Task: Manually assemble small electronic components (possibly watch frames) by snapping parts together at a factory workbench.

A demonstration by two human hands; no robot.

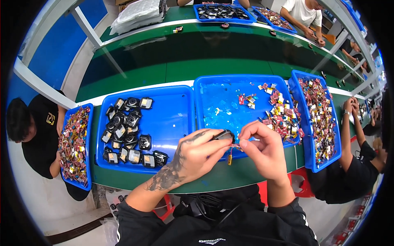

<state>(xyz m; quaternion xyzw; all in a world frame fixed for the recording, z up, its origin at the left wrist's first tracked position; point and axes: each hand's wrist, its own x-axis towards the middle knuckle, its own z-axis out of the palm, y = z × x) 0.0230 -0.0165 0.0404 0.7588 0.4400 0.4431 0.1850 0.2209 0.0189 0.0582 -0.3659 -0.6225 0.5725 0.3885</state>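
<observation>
My left hand, closed, grips a black plastic housing, partly hidden behind its fingers. At its fingertips my right hand pinches a thin reddish circuit board. A small yellow-and-dark battery hangs just below the board. Whether the board touches the housing is hidden by the fingers. Both hands are over the near edge of a blue tray that has small circuit boards with batteries heaped on its right side. In the left blue tray lie several black housings.
Full trays of circuit boards stand at the left and right. Beyond a white rail runs a green conveyor belt. Co-workers sit at the left, right and far side. A stack of wrapped white packs stands at the far left.
</observation>
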